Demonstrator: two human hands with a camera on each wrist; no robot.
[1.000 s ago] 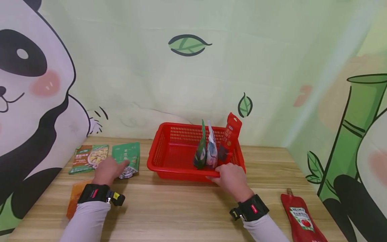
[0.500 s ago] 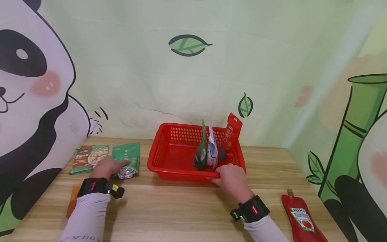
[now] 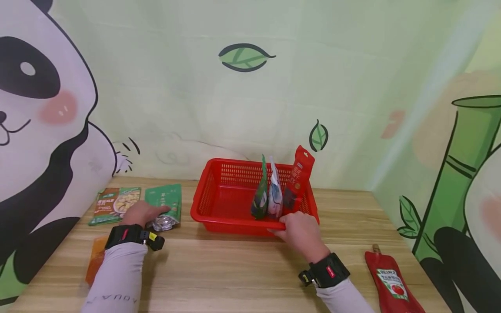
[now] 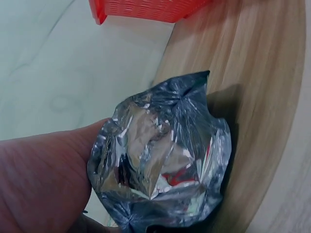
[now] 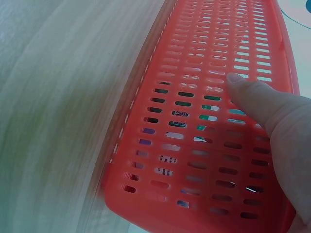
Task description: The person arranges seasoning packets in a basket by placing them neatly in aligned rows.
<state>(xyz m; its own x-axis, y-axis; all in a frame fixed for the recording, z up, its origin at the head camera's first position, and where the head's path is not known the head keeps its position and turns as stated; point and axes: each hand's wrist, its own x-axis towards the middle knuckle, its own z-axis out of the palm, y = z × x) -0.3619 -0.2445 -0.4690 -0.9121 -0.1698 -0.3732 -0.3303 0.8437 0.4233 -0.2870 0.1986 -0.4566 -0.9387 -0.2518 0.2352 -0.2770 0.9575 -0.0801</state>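
My left hand (image 3: 142, 214) pinches a green pouch (image 3: 166, 198) with a silver foil bottom, left of the red basket (image 3: 231, 224). In the left wrist view the crinkled foil bottom (image 4: 155, 155) faces the camera and hides most of the fingers. My right hand (image 3: 301, 230) grips the basket's front rim near its right corner. Its thumb (image 5: 252, 94) presses the slotted outer wall in the right wrist view; the other fingers are hidden. Inside the basket's right half stand a green packet (image 3: 260, 198), a white packet (image 3: 275, 195) and a red packet (image 3: 298, 178).
A brown and green food packet (image 3: 113, 204) lies at the table's far left. An orange packet (image 3: 95, 258) is partly under the left forearm. At the right lies a red Heinz ketchup pouch (image 3: 391, 280). A printed cloth (image 3: 195, 108) hangs behind the table (image 3: 219, 269).
My left hand has shifted slightly over the green pouch, its wrist moving back and then forward a little. The right hand, basket and packets look unchanged.
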